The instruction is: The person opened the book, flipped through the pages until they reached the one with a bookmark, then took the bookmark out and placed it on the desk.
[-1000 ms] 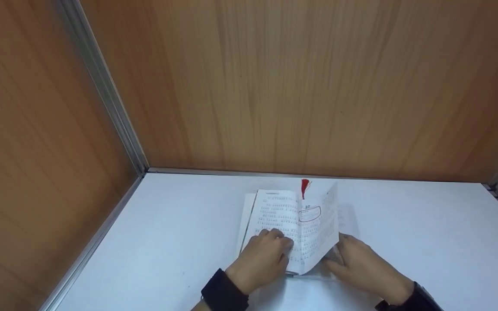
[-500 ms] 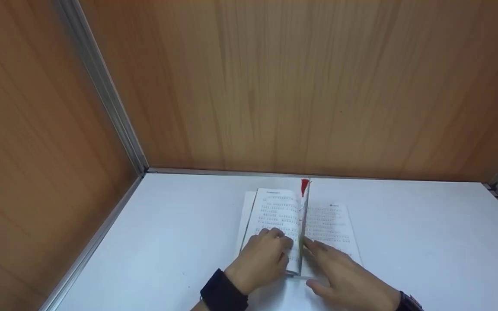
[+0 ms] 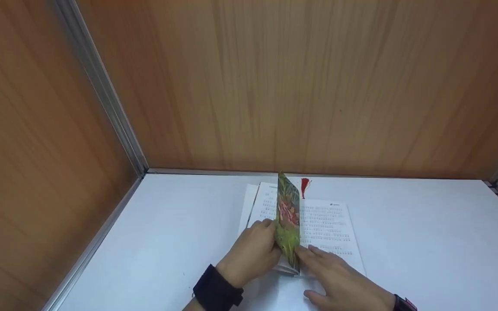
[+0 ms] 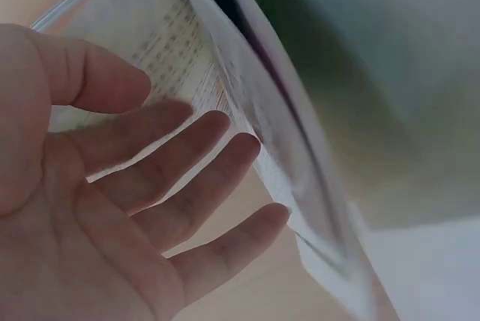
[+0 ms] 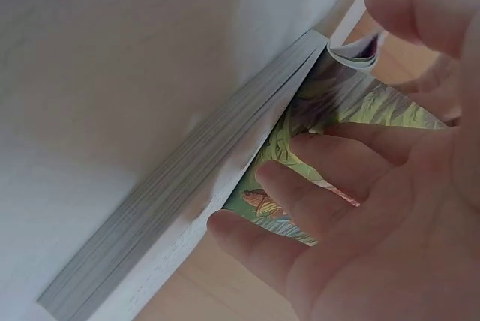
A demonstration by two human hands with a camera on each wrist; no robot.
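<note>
Left hand point(image 3: 255, 252): fingers relaxed, propping the green illustrated bookmark point(image 3: 288, 222) upright.
Right hand point(image 3: 339, 278): flat on the white paperback book point(image 3: 327, 229).
Risk: bookmark could tip or slip sideways.

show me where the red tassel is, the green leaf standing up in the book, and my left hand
red tassel point(image 3: 304, 187), head view, on the middle of its red threads.
green leaf point(image 3: 288, 220), head view, on the middle of its printed face.
left hand point(image 3: 252, 255), head view, on the back of the hand.

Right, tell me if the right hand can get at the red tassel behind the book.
Probably yes: the right hand rests open on the book's right page, and nothing lies between it and the red tassel.
</note>
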